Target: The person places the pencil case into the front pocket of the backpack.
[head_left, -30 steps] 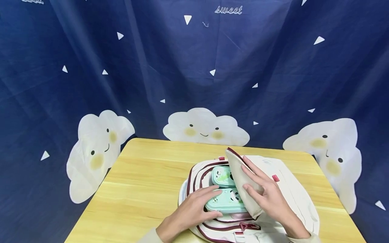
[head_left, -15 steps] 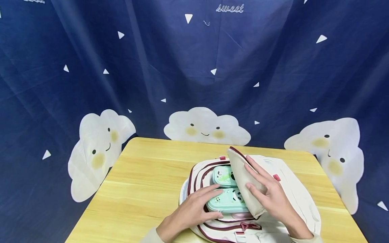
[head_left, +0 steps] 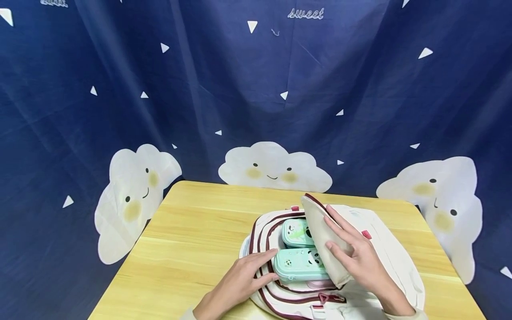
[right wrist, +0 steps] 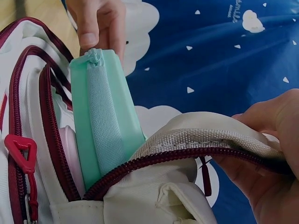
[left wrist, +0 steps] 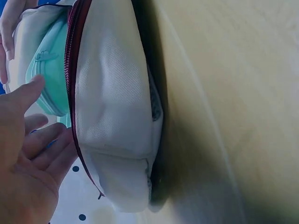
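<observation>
A cream backpack (head_left: 384, 249) with dark red zippers lies on the table, its front pocket unzipped. Two mint-green panda pencil cases (head_left: 298, 265) sit in the pocket, one behind the other; their right ends are hidden by the raised pocket flap (head_left: 326, 249). My right hand (head_left: 356, 255) holds this flap up between thumb and fingers, as the right wrist view shows. My left hand (head_left: 242, 275) is at the nearer case's left end, thumb and fingers spread apart and not wrapped round it. In the left wrist view, its thumb (left wrist: 30, 93) is beside the case's rounded corner.
Under the nearer case a pink item (head_left: 320, 284) shows partly. A red triangular zipper pull (right wrist: 21, 151) hangs at the bag's front. The wooden table (head_left: 192, 231) extends left of the bag, and a dark blue cloud-print curtain (head_left: 256, 89) hangs behind.
My left hand has drawn back leftward from over the nearer pencil case to its left end. The right hand still holds the flap, and the view has shifted slightly.
</observation>
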`<action>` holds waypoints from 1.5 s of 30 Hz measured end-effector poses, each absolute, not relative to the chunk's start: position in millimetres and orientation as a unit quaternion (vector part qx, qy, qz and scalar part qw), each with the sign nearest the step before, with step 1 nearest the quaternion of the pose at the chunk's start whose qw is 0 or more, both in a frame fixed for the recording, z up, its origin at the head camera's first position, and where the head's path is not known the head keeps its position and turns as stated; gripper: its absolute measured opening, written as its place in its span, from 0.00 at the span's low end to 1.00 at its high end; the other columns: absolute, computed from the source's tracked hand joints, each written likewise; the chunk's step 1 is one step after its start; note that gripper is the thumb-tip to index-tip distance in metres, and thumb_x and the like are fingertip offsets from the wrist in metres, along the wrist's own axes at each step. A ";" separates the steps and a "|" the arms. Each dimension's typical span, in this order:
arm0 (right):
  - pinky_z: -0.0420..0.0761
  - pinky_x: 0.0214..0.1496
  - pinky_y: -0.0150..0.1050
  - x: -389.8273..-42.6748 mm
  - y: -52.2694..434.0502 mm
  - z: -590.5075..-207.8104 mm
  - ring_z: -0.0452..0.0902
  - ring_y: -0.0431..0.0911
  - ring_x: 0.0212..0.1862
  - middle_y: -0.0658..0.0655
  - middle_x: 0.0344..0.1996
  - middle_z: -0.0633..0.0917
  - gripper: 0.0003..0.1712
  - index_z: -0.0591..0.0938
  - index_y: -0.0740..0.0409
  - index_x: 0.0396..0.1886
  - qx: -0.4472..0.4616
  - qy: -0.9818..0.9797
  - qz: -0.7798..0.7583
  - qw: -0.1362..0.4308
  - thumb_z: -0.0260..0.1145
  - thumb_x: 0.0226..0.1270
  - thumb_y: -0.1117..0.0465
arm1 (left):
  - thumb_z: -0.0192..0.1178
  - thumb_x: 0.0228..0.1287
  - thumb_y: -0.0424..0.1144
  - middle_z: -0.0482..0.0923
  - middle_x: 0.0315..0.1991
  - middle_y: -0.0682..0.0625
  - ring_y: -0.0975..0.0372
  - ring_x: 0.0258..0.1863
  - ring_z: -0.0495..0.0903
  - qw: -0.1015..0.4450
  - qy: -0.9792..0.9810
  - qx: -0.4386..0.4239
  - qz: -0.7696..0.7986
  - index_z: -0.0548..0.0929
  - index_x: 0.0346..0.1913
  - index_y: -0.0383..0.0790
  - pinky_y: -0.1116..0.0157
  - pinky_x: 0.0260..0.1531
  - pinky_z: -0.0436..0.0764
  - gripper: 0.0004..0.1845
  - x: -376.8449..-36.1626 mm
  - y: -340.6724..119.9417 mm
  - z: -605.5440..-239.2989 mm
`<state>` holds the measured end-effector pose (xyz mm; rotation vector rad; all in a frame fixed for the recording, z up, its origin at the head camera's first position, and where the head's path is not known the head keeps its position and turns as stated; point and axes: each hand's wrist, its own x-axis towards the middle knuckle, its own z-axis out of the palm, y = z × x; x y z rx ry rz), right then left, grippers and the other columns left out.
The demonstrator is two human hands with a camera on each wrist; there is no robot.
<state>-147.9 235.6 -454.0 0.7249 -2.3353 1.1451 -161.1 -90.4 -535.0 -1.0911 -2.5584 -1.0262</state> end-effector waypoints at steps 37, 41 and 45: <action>0.60 0.81 0.20 -147.1 228.1 -456.3 0.64 0.35 0.83 0.63 0.81 0.72 0.40 0.78 0.65 0.76 0.260 -0.820 0.462 0.216 0.74 0.63 0.80 | 0.65 0.77 0.56 0.88 0.64 0.49 0.60 0.62 0.89 0.103 -0.855 -0.369 -0.350 0.83 0.72 0.41 0.63 0.62 0.87 0.30 -170.1 -40.4 -535.3; 0.61 0.80 0.20 -147.3 226.4 -458.6 0.65 0.34 0.83 0.62 0.81 0.73 0.40 0.78 0.65 0.76 0.257 -0.819 0.464 0.218 0.75 0.62 0.80 | 0.67 0.76 0.55 0.88 0.63 0.50 0.61 0.61 0.89 0.114 -0.851 -0.375 -0.349 0.84 0.71 0.42 0.65 0.62 0.87 0.29 -172.5 -35.8 -534.4; 0.61 0.80 0.19 -146.4 225.5 -459.6 0.65 0.33 0.82 0.62 0.81 0.73 0.40 0.79 0.64 0.76 0.250 -0.821 0.466 0.215 0.75 0.63 0.79 | 0.69 0.74 0.54 0.89 0.63 0.51 0.62 0.61 0.89 0.120 -0.847 -0.380 -0.352 0.85 0.70 0.42 0.66 0.62 0.87 0.29 -173.9 -32.0 -533.7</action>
